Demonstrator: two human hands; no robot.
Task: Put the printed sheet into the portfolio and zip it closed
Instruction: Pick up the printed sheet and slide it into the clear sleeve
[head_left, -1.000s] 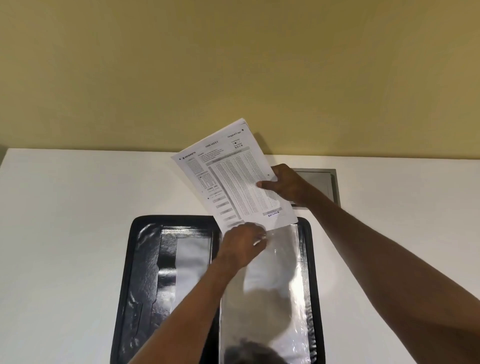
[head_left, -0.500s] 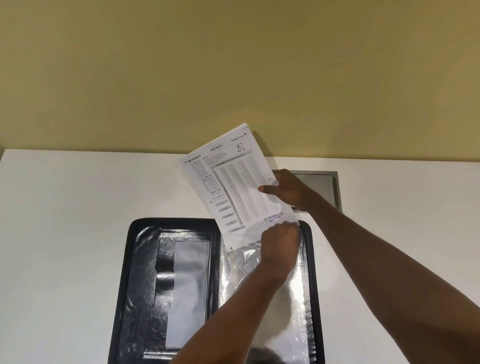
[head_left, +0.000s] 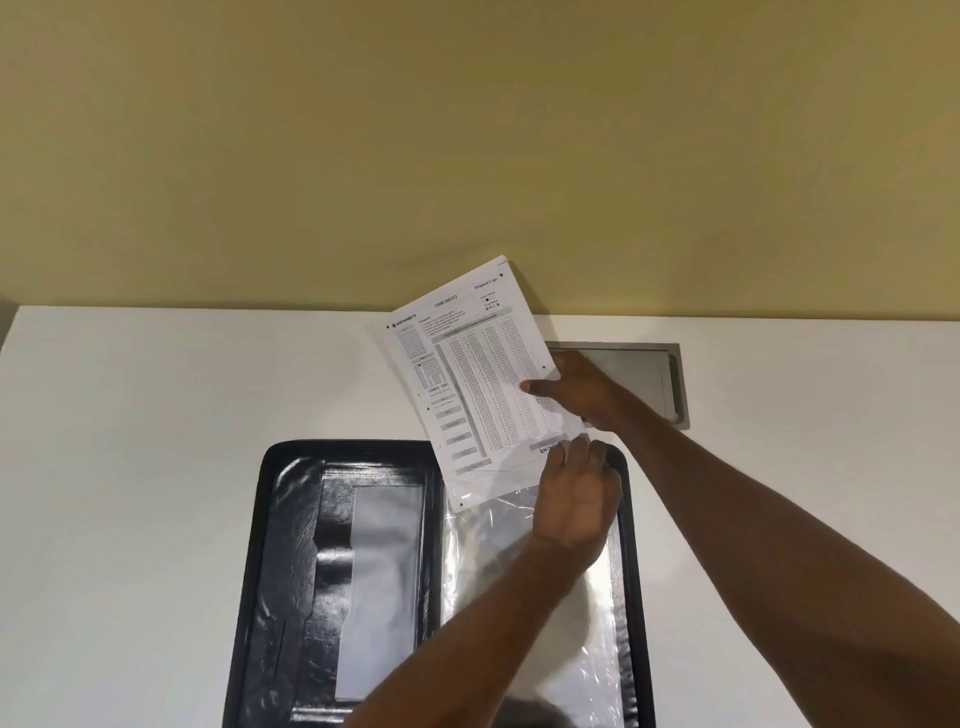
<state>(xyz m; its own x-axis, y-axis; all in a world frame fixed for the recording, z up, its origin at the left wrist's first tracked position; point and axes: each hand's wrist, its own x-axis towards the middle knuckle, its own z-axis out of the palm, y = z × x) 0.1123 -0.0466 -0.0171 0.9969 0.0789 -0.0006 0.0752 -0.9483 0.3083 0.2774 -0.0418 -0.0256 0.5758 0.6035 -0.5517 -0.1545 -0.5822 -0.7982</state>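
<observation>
Our right hand (head_left: 582, 389) is pinching the right edge of the white printed sheet of paper (head_left: 478, 379), thumb on its face and fingers behind, while our left hand (head_left: 574, 499) is gripping the top edge of the clear plastic sleeve (head_left: 519, 551), holding its mouth open at the sheet's lower corner. The sheet is standing tilted, its bottom edge just entering the sleeve in the right half of the open black zip-around portfolio (head_left: 291, 545), which is lying flat on the white table (head_left: 130, 441) before a yellow wall (head_left: 467, 130). To seat it well, we are judging that the sheet wants squaring to the sleeve's opening before sliding down, both bottom corners entering together, the plastic kept lifted so nothing is catching or creasing.
</observation>
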